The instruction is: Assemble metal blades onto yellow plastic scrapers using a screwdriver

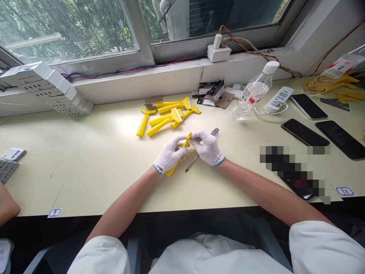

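My left hand [171, 153], in a white knit glove with a blue cuff, is closed around a yellow scraper [171, 172], whose handle points down toward me. At the scraper's head, the gloved fingers of my right hand [208, 147] are pinched together. Whether a small part sits between those fingertips is hidden. A screwdriver [191, 163] lies on the table, passing under my right hand, its clear purplish handle showing beyond it. Farther back lies a loose group of several yellow scrapers [165, 121], some with metal blade edges showing.
Behind the scrapers are opened black-and-brown card packets [216, 95]. A water bottle [252, 93], a power strip [278, 99] and several dark phones [305, 132] occupy the right side. White boxes [51, 89] stand at the left by the window. Another person's arm [8, 205] rests at the left edge.
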`<state>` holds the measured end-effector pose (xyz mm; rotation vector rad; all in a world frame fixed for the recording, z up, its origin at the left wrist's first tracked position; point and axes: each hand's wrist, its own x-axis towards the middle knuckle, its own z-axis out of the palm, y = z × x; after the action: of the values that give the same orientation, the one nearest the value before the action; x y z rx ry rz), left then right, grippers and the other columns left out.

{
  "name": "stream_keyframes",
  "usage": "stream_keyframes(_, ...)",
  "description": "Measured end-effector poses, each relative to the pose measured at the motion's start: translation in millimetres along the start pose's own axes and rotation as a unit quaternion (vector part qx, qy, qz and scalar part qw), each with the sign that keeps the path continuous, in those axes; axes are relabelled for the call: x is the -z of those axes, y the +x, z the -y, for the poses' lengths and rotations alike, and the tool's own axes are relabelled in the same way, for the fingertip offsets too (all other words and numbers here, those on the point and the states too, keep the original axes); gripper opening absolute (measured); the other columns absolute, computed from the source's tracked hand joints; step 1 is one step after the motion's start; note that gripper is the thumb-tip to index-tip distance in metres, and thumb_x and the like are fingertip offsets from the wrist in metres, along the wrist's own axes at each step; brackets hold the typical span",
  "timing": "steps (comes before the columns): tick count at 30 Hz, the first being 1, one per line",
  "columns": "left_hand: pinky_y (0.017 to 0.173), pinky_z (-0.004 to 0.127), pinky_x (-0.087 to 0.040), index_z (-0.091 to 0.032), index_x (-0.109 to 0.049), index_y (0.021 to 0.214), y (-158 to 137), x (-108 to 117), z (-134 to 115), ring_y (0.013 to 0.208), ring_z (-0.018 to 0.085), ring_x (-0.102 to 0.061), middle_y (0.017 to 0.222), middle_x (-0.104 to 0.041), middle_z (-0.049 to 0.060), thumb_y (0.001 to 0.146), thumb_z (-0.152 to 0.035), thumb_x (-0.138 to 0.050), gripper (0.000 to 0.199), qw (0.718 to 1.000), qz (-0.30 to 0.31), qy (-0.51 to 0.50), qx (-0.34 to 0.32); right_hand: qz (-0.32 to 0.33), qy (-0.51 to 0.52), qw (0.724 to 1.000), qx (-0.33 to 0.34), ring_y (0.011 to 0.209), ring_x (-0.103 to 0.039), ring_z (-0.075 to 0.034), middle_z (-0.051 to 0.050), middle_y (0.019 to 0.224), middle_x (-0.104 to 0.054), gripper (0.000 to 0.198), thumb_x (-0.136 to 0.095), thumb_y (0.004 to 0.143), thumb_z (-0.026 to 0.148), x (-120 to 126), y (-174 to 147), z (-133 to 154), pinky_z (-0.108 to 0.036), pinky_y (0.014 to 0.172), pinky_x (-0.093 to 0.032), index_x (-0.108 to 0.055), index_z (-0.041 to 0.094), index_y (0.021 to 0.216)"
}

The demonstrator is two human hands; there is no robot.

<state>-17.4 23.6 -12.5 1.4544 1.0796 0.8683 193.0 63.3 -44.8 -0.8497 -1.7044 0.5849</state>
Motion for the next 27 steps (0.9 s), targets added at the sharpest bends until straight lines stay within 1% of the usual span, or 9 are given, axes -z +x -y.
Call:
stream_keyframes(3,0.068,0.029,-0.065,-0.023,-0.063,0.154,-0.2,0.0,-0.9,0.067,0.012,-0.073,0.113,-0.081,0.007,0.102,-0.033,-0.071,0.053,1.000,0.001,0.002,-0.001,-0.001,-0.003,1.000,0.007,0.085,-0.075,-0.017,-0.006,0.099,-0.078,0.011,-0.073,0.105,0.031,-0.1,-0.3,-0.9,-0.032,0.082,-0.067,-0.073,0.020,0.107)
stream_keyframes(7,0.068,0.028,-0.064,-0.023,-0.063,0.154,-0.4,-0.4,-3.2,0.068,0.012,-0.072,0.109,-0.081,0.006,0.102,-0.034,-0.072,0.055,1.000,0.003,-0.001,0.005,0.006,-0.008,1.000,-0.001,0.085,-0.074,-0.017,-0.006,0.099,-0.077,0.011,-0.072,0.105,0.031,-0.1,-0.8,-1.7,-0.033,0.083,-0.067,-0.072,0.020,0.107)
stream_keyframes(13,0.068,0.028,-0.065,-0.023,-0.063,0.154,-0.1,-0.5,-3.4,0.068,0.012,-0.072,0.113,-0.081,0.006,0.101,-0.033,-0.073,0.055,1.000,0.002,0.002,0.003,0.006,0.001,1.000,0.002,0.085,-0.074,-0.017,-0.006,0.099,-0.078,0.011,-0.072,0.104,0.031,-0.1,-0.3,-2.1,-0.033,0.082,-0.067,-0.072,0.020,0.107)
stream_keyframes(18,0.067,0.029,-0.065,-0.023,-0.063,0.156,-0.2,-0.1,-2.9,0.068,0.012,-0.073,0.121,-0.082,0.010,0.100,-0.032,-0.073,0.057,1.000,-0.001,0.000,0.010,0.008,-0.011,1.000,0.005,0.087,-0.077,-0.018,-0.006,0.100,-0.079,0.010,-0.072,0.104,0.030,0.4,-0.6,-2.4,-0.033,0.083,-0.068,-0.073,0.021,0.108)
stream_keyframes(23,0.068,0.030,-0.065,-0.024,-0.063,0.156,-0.6,0.3,-2.5,0.068,0.013,-0.073,0.118,-0.083,0.008,0.102,-0.034,-0.073,0.057,1.000,-0.002,0.000,0.008,-0.002,-0.035,0.999,0.039,0.086,-0.078,-0.018,-0.006,0.102,-0.081,0.008,-0.070,0.102,0.024,0.5,-1.6,-2.5,-0.033,0.084,-0.069,-0.073,0.021,0.109)
stream_keyframes(25,0.069,0.029,-0.065,-0.024,-0.063,0.156,-0.6,0.5,-2.2,0.068,0.013,-0.073,0.117,-0.083,0.008,0.102,-0.035,-0.074,0.056,1.000,-0.001,-0.002,0.008,0.002,-0.043,0.998,0.040,0.087,-0.078,-0.018,-0.006,0.103,-0.081,0.010,-0.069,0.102,0.024,0.9,-1.8,-2.9,-0.034,0.085,-0.069,-0.073,0.021,0.110)
stream_keyframes(27,0.069,0.029,-0.065,-0.024,-0.063,0.157,-0.3,0.8,-1.7,0.068,0.012,-0.073,0.121,-0.083,0.009,0.102,-0.034,-0.073,0.056,1.000,-0.001,0.000,0.007,0.007,-0.046,0.998,0.038,0.088,-0.078,-0.019,-0.007,0.105,-0.081,0.011,-0.067,0.101,0.023,1.2,-1.9,-3.0,-0.035,0.086,-0.069,-0.073,0.021,0.110)
